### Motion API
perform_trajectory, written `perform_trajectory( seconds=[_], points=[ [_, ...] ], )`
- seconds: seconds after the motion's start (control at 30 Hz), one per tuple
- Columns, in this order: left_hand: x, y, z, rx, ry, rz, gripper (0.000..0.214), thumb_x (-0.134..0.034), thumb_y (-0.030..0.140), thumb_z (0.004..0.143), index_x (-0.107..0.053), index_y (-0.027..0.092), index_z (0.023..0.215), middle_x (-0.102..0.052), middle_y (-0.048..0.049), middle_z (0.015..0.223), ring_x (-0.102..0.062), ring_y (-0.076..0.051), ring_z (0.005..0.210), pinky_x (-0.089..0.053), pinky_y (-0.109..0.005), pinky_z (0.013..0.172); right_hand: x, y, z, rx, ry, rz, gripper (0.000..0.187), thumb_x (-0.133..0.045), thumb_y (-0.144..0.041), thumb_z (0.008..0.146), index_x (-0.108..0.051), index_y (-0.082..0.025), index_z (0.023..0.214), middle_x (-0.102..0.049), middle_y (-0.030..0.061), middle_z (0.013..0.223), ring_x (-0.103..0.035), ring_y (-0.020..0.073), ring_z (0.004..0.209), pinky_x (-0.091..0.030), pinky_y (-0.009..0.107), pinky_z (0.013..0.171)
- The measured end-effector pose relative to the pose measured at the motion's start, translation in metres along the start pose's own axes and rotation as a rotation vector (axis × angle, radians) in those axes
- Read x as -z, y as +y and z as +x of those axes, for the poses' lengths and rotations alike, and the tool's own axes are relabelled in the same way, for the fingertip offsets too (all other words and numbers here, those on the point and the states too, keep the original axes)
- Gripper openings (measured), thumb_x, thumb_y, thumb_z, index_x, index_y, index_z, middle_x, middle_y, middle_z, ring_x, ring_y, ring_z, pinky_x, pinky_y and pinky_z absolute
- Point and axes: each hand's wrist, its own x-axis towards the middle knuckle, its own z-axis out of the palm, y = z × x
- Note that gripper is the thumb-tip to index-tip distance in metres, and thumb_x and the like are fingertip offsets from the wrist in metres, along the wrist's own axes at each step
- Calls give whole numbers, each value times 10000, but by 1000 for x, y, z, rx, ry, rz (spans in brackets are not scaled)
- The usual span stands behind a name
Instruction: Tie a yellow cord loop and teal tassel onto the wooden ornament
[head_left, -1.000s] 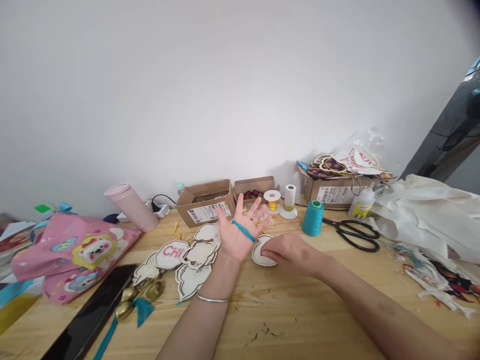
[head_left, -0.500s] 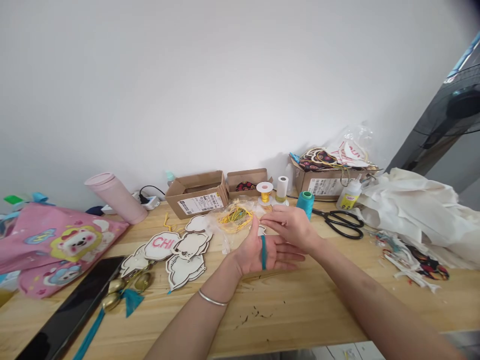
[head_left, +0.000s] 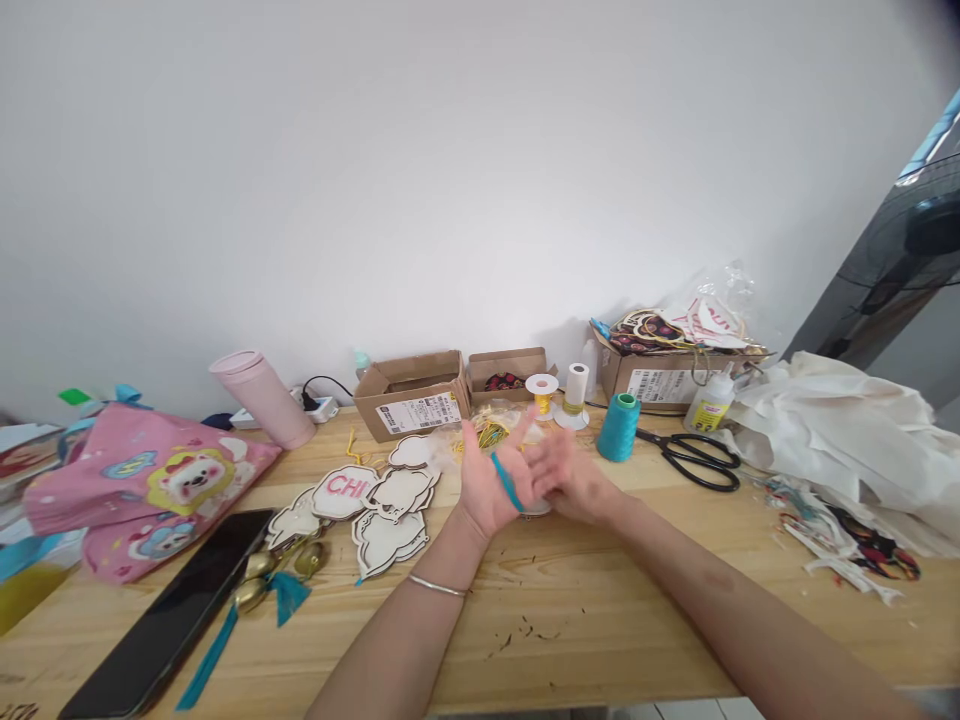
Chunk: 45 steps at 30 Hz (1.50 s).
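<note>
A band of teal thread (head_left: 508,483) lies wound across the palm of my left hand (head_left: 487,490), which is turned up with its fingers stretched out. My right hand (head_left: 581,485) is close against the left fingers and smeared by motion. Its fingertips are partly hidden, so I cannot see whether they grip the thread. Just to the right stands a cone of teal thread (head_left: 619,430). Behind my hands lies a clear plastic bag with a tangle of yellow cord (head_left: 491,435).
Cloud-shaped patches (head_left: 394,490), gold bells (head_left: 251,595) with teal ribbon and a black phone (head_left: 172,610) lie left. Cardboard boxes (head_left: 420,395) line the wall. Black scissors (head_left: 697,460), a glue bottle (head_left: 709,402) and white fabric (head_left: 847,430) are right.
My right hand has moved from above my left thumb down beside the left fingers. My left hand has tilted, its thread band now slanting. The view has shifted slightly left.
</note>
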Motion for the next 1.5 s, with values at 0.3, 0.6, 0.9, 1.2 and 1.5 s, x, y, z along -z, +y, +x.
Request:
perform_trajectory(
  seconds=[0.3, 0.6, 0.9, 1.2, 1.5],
  points=[
    [19, 6, 10, -226, 307, -77, 690, -333, 668, 715, -392, 233, 1248, -439, -157, 1265, -501, -234, 1074, -425, -370, 833, 17, -13, 0, 215, 66, -391, 273, -383, -218, 863, -568, -174, 668, -463, -7, 587, -320, 85, 500, -121, 256, 455],
    [0, -31, 9, 173, 151, 45, 654, -231, 642, 767, -617, 132, 904, -645, -103, 820, -579, -149, 651, -439, -254, 599, 34, -4, -1, 187, 108, -226, 315, -407, -372, 864, -601, -174, 713, -566, 10, 689, -483, 97, 629, -262, 220, 504],
    [6, -27, 6, 325, 43, 337, 335, -469, 376, 803, -625, 89, 877, -588, -45, 649, -553, -118, 623, -415, -303, 758, 55, 29, -7, -50, 188, -117, 252, -463, -378, 829, -623, -197, 758, -627, 18, 715, -547, 115, 647, -346, 213, 538],
    [6, -14, 6, 56, 105, 149, 91, -525, 193, 783, -580, 134, 741, -394, 55, 513, -423, -51, 490, -452, -305, 783, 73, 55, -13, -410, 815, -66, 521, -627, -435, 664, -507, -191, 1109, -517, 113, 1126, -453, 258, 1068, -363, 428, 895],
    [3, 1, 8, -189, 216, -72, 209, -384, 152, 848, -554, 147, 725, -402, 47, 555, -433, -52, 514, -471, -298, 758, 59, 78, -37, -661, 339, 634, 455, -753, -370, 464, -579, -170, 834, -633, 41, 803, -584, 212, 761, -484, 368, 718]
  ],
)
